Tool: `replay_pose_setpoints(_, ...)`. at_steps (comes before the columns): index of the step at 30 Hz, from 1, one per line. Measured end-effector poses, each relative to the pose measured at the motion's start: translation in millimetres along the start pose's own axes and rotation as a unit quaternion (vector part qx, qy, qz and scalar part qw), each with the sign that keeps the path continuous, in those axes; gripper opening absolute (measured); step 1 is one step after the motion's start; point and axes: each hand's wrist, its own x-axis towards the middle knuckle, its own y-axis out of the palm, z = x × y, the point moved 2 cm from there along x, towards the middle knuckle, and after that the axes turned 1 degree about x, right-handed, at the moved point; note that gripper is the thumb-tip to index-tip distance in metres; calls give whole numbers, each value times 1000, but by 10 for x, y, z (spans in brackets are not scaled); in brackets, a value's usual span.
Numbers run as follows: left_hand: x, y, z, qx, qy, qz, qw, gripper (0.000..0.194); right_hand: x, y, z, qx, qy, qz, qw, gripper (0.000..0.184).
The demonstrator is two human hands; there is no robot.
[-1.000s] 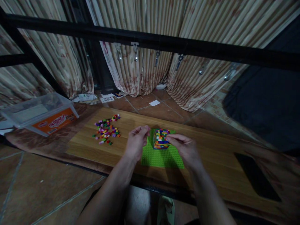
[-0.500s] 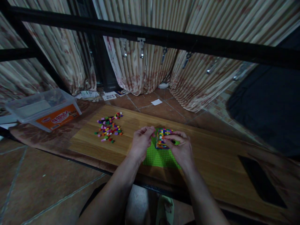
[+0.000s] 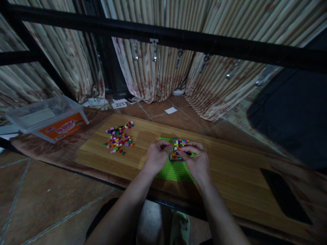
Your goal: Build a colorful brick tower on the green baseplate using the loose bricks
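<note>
A box-shaped stack of small multicoloured toy bricks (image 3: pixel 176 145) stands on a green studded baseplate (image 3: pixel 176 172). My left hand (image 3: pixel 158 156) is at the stack's left side, thumb and forefinger pinched together close to its edge. Whatever those fingertips may hold is hidden. From the right, my right hand (image 3: pixel 198 159) reaches over the stack, its thumb and forefinger closed at the top front. Any brick between them is too small to make out. My right fingers cover the stack's right part.
Loose coloured bricks (image 3: pixel 119 139) lie scattered on the wooden board (image 3: pixel 230 170) to the left. Beyond them sits a clear plastic tub (image 3: pixel 63 127) with an orange label. A dark flat slab (image 3: pixel 284 195) lies at the right. A black rail (image 3: pixel 163 32) crosses above, before curtains.
My left hand has moved right, up to the stack's left side. My right hand has shifted left over the stack's top, then stayed nearly still. The view has also shifted slightly.
</note>
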Motion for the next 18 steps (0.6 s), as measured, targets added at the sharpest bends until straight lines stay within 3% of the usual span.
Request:
replay_pose_setpoints(11, 24, -4, 92, 71, 46, 25, 996, 11, -67, -20, 98, -92, -78, 0, 993, 12)
replay_pose_setpoints(18, 10, 49, 70, 72, 50, 37, 995, 10, -82, -54, 19, -59, -62, 28, 996, 15)
